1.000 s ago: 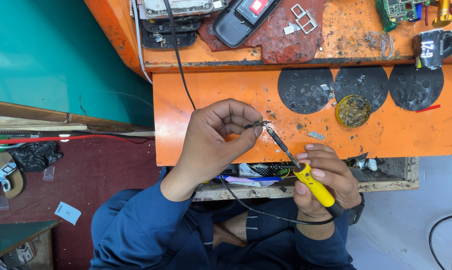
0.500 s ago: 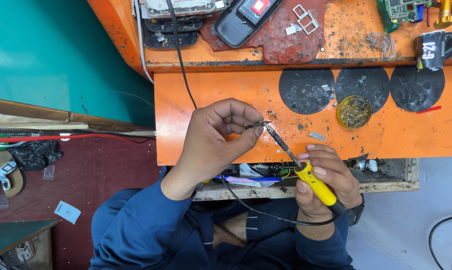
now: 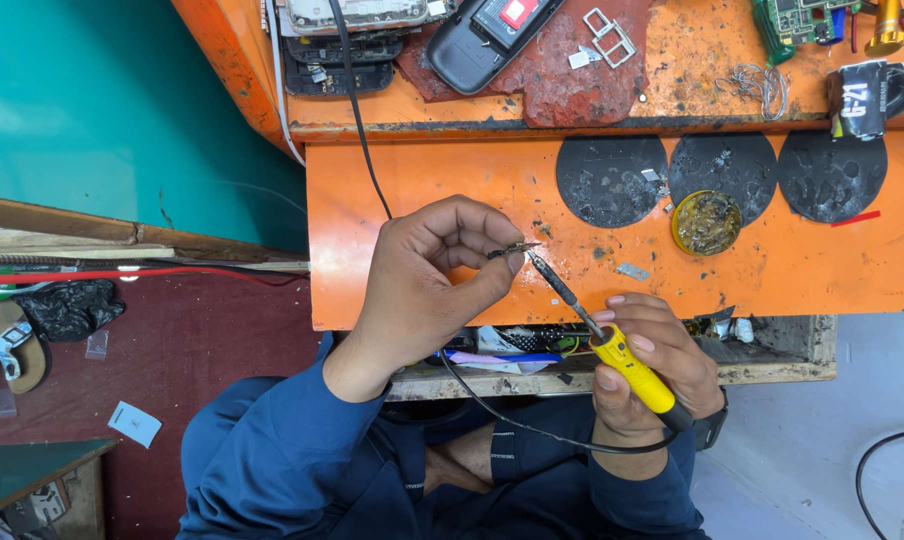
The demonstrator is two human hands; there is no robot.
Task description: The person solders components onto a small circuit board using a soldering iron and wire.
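Left hand (image 3: 422, 290) curled, pinching a small dark metal part (image 3: 512, 249) between thumb and fingertips. Right hand (image 3: 652, 365) wrapped around yellow-handled soldering iron (image 3: 612, 340), tip touching that part just beside the left thumb. Black cord (image 3: 532, 425) looping below both wrists. Orange bench (image 3: 452, 180) under the hands; round tin of flux (image 3: 706, 222) beyond the right hand, black discs (image 3: 612, 180) near it.

Soldering iron (image 3: 612, 345): glossy yellow plastic grip, metal shaft. Orange bench (image 3: 452, 180): painted, scuffed, matt. Sleeve (image 3: 272, 440): blue cloth.
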